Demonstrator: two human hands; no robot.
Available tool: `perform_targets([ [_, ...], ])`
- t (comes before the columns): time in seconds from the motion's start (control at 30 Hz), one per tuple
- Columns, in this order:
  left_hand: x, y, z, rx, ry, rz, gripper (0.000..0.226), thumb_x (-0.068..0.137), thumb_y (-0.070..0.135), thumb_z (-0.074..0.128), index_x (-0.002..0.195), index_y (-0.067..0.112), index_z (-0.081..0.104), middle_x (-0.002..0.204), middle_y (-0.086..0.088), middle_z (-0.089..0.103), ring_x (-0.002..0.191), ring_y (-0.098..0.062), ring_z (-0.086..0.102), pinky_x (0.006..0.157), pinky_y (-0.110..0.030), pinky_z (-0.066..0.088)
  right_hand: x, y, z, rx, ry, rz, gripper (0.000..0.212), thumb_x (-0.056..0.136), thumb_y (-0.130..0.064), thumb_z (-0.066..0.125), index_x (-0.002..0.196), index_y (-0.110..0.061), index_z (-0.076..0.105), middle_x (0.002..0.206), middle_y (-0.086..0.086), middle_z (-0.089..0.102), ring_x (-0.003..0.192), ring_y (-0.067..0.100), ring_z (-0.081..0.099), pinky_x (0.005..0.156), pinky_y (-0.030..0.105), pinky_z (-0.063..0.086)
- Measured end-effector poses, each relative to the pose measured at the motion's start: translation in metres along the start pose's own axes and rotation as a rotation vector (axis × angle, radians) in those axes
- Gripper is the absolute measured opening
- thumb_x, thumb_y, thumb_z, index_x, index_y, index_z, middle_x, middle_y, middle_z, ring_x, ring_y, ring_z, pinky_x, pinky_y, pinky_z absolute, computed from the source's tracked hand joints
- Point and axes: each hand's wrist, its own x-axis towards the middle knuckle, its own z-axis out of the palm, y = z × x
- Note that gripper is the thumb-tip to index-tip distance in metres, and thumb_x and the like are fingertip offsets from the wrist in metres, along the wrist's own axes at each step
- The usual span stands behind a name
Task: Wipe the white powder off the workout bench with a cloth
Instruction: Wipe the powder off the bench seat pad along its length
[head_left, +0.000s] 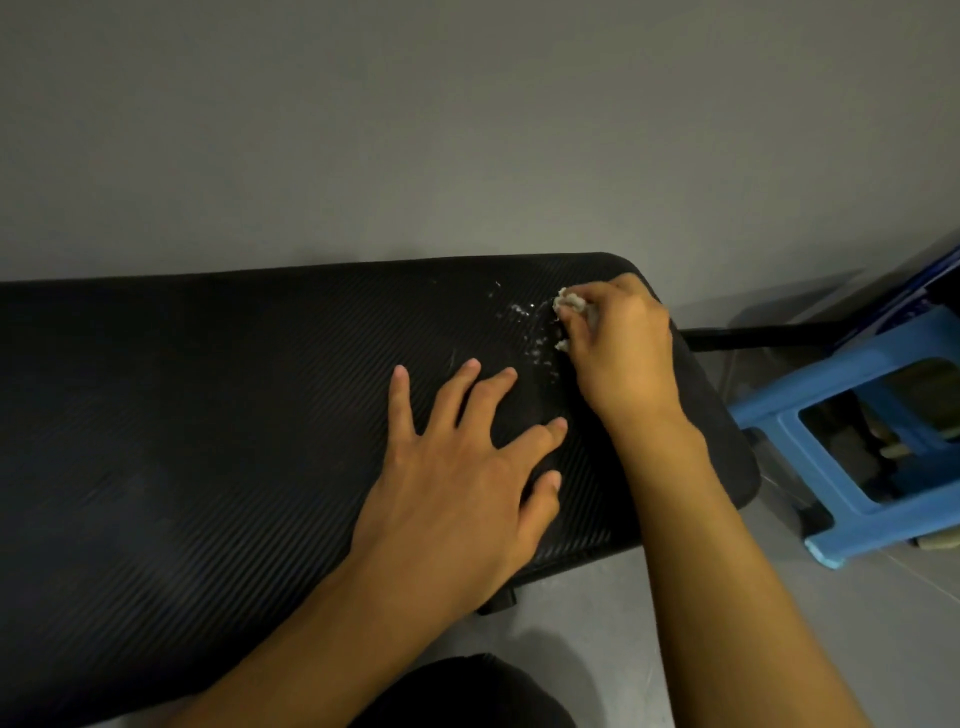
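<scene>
Right hand (621, 345): fingers curled round a small wad of pale cloth (569, 301), pressing it to the pad near the far right end of the workout bench (208, 415). Only two bits of the cloth show, one above the knuckles and one below the fingers; the rest is hidden in the fist, so its full shape cannot be told.

Left hand (457, 478): fingers straight and spread, palm flat on the pad, holding nothing, just beside the right wrist and nearer the camera than the cloth.

White powder (519, 312): thin specks and smears on the ribbed black surface, just left of the cloth and trailing down past the right-hand fingers. Faint and scattered; its edges are hard to make out against the dim pad.

Bench: black, ribbed cover, rounded right end; its left end is cut off by the frame edge. A dark foot (498, 603) shows under the near edge, and a dark bar (758, 335) runs off behind the right end.

Blue plastic stool (852, 452): on the floor at right, partly cut off, items beneath it too dark to identify.

Grey wall (467, 130): behind the bench.

Dark clothing (467, 691): bottom edge, cut off.
</scene>
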Motion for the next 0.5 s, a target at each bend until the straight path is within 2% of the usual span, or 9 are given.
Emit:
perform_targets([
  [0.2,0.000,0.000,0.000,-0.022,-0.002,-0.001,0.046,0.095,0.054,0.035,0.134,0.043,0.058,0.154,-0.009,0.044,0.148,-0.032,0.032,0.114,-0.074,0.018,-0.047,-0.003,-0.019,0.122,-0.097,-0.153,0.017,0.094,-0.023,0.065,0.109,-0.018,0.073,0.103,-0.005,0.061,0.089,0.006,0.061,0.079,0.022,0.050],
  [0.37,0.000,-0.001,0.000,-0.025,-0.005,-0.001,0.048,0.096,0.056,0.034,0.137,0.045,0.054,0.156,-0.008,0.043,0.149,-0.031,0.030,0.115,-0.073,0.017,0.014,0.003,0.002,0.013,-0.038,0.014,0.020,0.095,-0.026,0.062,0.111,-0.017,0.072,0.108,0.006,0.063,0.096,0.022,0.063,0.077,0.025,0.043],
  [0.5,0.000,-0.001,0.000,-0.033,-0.008,0.001,0.047,0.095,0.056,0.035,0.136,0.045,0.054,0.156,-0.008,0.043,0.149,-0.031,0.030,0.115,-0.073,0.017,0.003,-0.008,0.002,0.006,-0.033,-0.014,0.020,0.097,-0.021,0.059,0.112,-0.013,0.071,0.109,0.007,0.061,0.093,0.023,0.063,0.077,0.031,0.048],
])
